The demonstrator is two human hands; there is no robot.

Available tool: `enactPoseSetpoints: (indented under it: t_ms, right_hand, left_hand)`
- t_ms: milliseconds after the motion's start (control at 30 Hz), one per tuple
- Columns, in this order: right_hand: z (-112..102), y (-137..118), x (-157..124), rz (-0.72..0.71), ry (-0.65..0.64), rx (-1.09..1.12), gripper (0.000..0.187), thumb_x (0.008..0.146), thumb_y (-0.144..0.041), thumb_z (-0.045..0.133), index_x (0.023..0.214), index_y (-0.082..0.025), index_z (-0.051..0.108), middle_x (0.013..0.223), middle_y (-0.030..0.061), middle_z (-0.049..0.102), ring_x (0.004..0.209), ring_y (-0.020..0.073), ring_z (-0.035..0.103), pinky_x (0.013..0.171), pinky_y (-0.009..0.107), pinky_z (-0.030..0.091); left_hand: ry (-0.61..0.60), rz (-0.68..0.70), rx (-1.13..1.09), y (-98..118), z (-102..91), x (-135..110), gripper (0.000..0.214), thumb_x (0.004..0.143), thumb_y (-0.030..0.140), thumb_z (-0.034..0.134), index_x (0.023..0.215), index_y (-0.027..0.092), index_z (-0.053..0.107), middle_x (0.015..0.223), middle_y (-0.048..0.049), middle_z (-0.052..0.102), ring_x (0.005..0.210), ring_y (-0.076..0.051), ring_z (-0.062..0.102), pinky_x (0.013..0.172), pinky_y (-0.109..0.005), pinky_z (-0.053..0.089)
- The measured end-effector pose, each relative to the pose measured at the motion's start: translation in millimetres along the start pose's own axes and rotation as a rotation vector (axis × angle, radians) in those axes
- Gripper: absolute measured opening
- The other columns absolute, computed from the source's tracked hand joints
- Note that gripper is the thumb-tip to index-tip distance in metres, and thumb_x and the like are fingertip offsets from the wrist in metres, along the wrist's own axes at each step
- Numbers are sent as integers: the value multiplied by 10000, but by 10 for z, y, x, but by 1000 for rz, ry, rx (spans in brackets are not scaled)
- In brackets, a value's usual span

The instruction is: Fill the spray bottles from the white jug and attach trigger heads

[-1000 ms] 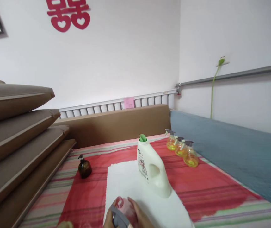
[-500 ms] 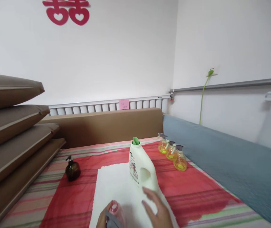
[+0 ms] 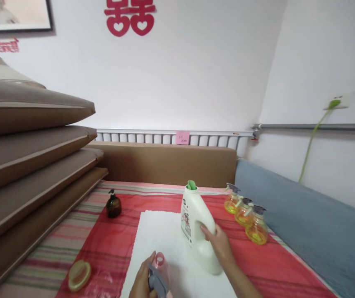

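A large pale green detergent jug (image 3: 200, 240) stands upright on a white sheet, a green spout in its open neck. My right hand (image 3: 220, 242) is closed round the jug's handle, fingers passing through the opening. At the near edge of view, my left hand (image 3: 143, 279) holds a pink see-through bottle (image 3: 162, 267) with an uncapped mouth. The same hand also has a grey pump top (image 3: 158, 281) in it, across the front of the bottle. The lower parts of hand and bottle are cut off by the frame.
Three clear pump bottles (image 3: 256, 231) with yellow liquid stand at the right. A dark brown pump bottle (image 3: 113, 205) is at the left, with a round yellowish lid (image 3: 79, 275) nearer. Stacked cushions (image 3: 37, 142) border the left; a blue padded side (image 3: 304, 219) borders the right.
My right hand has gone from open beside the jug to closed on its handle. My left hand still holds the pink bottle and pump top. The view has shifted left.
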State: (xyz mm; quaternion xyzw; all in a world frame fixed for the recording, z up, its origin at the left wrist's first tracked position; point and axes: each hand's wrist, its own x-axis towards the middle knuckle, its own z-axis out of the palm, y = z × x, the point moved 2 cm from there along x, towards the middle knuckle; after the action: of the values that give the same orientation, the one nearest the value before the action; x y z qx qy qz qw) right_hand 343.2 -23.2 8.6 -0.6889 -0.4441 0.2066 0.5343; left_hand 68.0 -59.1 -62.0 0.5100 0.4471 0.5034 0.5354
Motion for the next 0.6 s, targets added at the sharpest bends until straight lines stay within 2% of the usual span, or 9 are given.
enactPoseSetpoints:
  t_ms: [100, 233, 333, 467, 600]
  right_hand:
    - [-170, -197, -25, -23, -20, -85, 410, 669, -558, 557, 790, -166, 567, 553, 7, 609, 557, 216, 576, 511, 298, 403]
    - [-577, -450, -96, -57, -119, -247, 413, 668, -601, 559, 733, -193, 568, 447, -34, 539, 498, 209, 543, 504, 296, 379]
    - [-891, -599, -170, -49, -209, -386, 438, 674, -633, 558, 728, -200, 595, 481, -7, 600, 521, 230, 579, 539, 313, 416]
    - [-1155, -629, -289, -24, -350, -539, 463, 656, -650, 556, 746, -206, 651, 554, 36, 679, 578, 268, 636, 564, 323, 487]
    - [-1234, -563, -457, -88, -505, -552, 430, 595, -633, 624, 701, -222, 694, 484, 18, 655, 465, 240, 608, 476, 296, 499]
  left_hand:
    - [-36, 136, 205, -44, -54, 1, 629, 588, 118, 641, 1205, 188, 542, 1202, -94, 596, 1131, -257, 546, 978, -310, 413]
    - [-64, 156, 324, -129, -74, -16, 630, 629, 62, 534, 1242, 203, 497, 1278, -79, 546, 1177, -225, 509, 1017, -314, 371]
    - [-64, 165, 377, -144, -61, -34, 645, 617, 44, 525, 1240, 206, 494, 1279, -70, 543, 1176, -212, 502, 1018, -308, 365]
    - [-62, 163, 448, -101, -52, -63, 688, 599, 27, 508, 1262, 207, 469, 1303, -61, 526, 1189, -196, 481, 1013, -299, 362]
    - [-79, 157, 522, -45, -45, -88, 707, 589, 20, 492, 1272, 201, 461, 1324, -57, 510, 1214, -192, 452, 1019, -292, 346]
